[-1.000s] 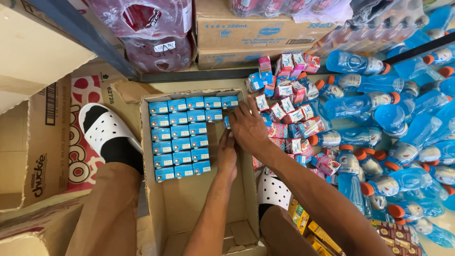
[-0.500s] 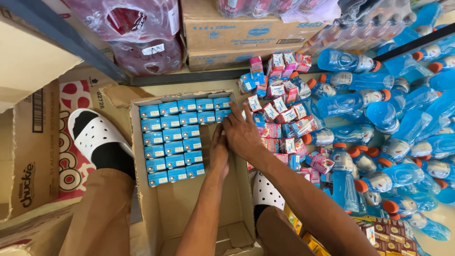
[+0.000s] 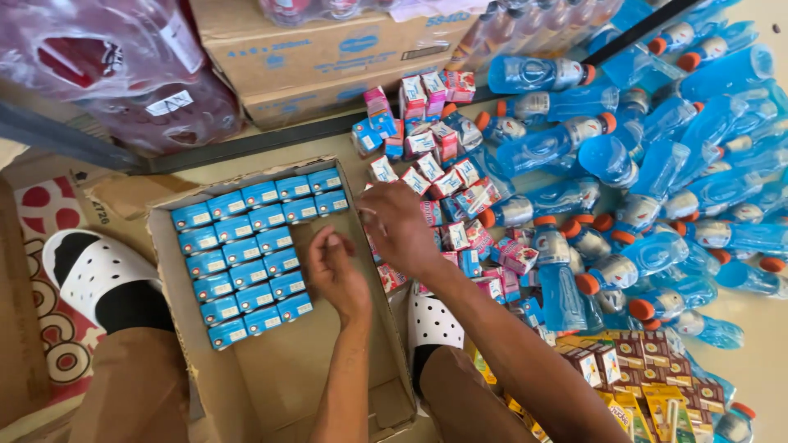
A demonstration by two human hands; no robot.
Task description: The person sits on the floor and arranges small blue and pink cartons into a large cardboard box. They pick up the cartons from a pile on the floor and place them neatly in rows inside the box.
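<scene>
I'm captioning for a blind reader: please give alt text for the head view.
Seen from above, a left hand hovers inside a cardboard box beside neat rows of small blue cartons. The right hand is at the box's edge, over loose cartons on the floor, with blue bottles beyond.

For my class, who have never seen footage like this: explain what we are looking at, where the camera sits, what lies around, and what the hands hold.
There is one view, from a camera worn on a person's head, looking down at their own bare hands. The left hand hovers over an open brown cardboard box partly filled with neat rows of small blue drink cartons. The right hand is at the box's right edge, beside a loose heap of pink and blue cartons. Whether either hand grips anything cannot be told. Blue plastic bottles with orange caps lie further right. White perforated clogs are on the feet.
</scene>
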